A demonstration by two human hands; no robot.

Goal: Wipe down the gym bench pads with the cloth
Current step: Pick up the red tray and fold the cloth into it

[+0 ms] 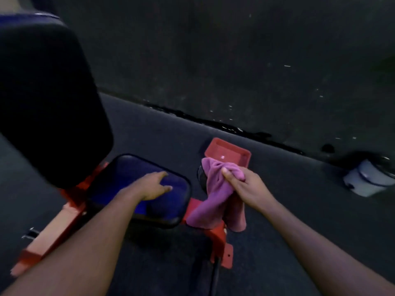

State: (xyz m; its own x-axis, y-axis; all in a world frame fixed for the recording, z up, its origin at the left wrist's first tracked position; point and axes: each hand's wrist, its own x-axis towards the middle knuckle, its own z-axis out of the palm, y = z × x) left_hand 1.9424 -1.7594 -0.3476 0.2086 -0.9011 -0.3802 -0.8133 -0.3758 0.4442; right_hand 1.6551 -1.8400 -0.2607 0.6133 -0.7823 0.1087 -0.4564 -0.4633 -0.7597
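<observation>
Head view. A gym bench with a red steel frame (70, 201) is being viewed from above in dim light. The blue seat pad (128, 178) is lying at centre left, and the large dark back pad (47, 99) is rising tilted at the far left. The left hand (154, 185) is being rested on the right part of the seat pad, fingers extended and relaxed, nothing being held. A purple cloth (215, 193) is being gripped by the right hand (245, 189), thumb and fingers closed round its bunched upper part; the loose remainder is hanging down just right of the seat pad, over the frame's near end. A red tray (228, 154) is lying on the dark floor just beyond the cloth. A small pale bucket (367, 178) is standing at the far right, near the wall.

Judgement: the cloth is not being applied to either pad, so the step in hand appears to be preparation for a wiping pass on the seat pad. The next move is calling for the cloth to be carried left onto the pad surface and spread flat under the palm.
</observation>
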